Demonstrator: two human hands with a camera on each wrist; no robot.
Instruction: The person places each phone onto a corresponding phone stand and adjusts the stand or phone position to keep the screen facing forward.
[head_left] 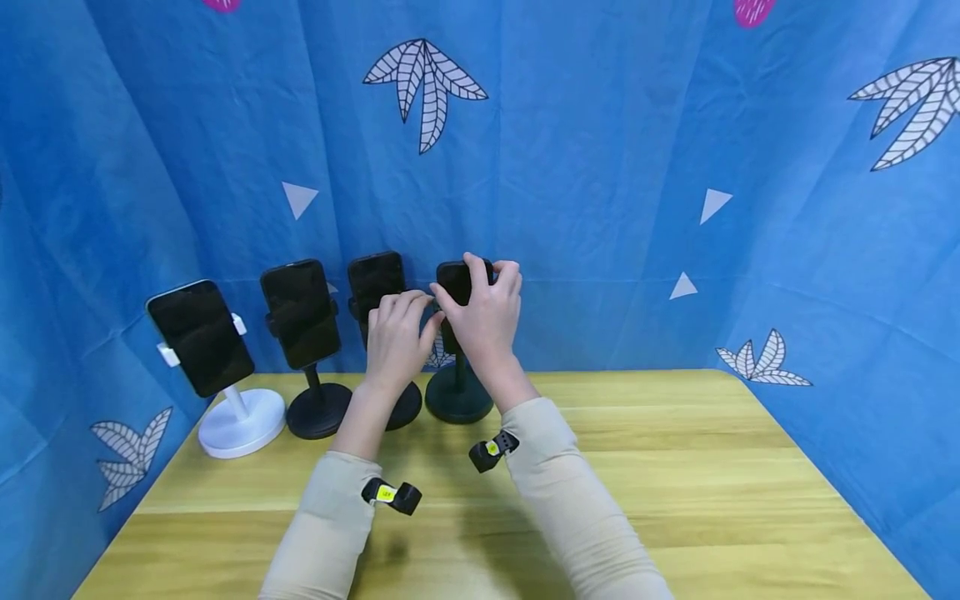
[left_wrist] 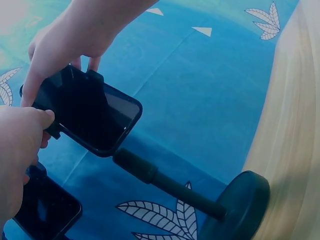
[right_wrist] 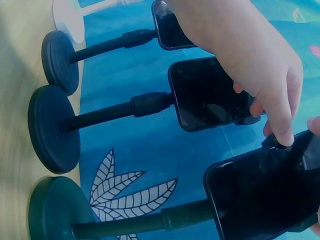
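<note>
A black smartphone [left_wrist: 90,117] sits in the clamp of a dark green phone stand [head_left: 459,396], its screen toward me. My right hand [head_left: 486,321] grips this phone around its upper part, thumb at the left edge and fingers over the top and right side. With thumb and fingers, my left hand [head_left: 393,342] pinches the left clamp arm [right_wrist: 274,141] of the same stand. Behind the left hand, a second phone [right_wrist: 215,95] stands in a black stand [right_wrist: 55,130], partly hidden in the head view.
Farther left, another phone [head_left: 302,312] is held in a black stand [head_left: 318,410]. At the far left a phone [head_left: 201,337] leans in a white stand [head_left: 242,423]. All stand along the back of a wooden table [head_left: 675,483], before a blue patterned curtain [head_left: 600,167].
</note>
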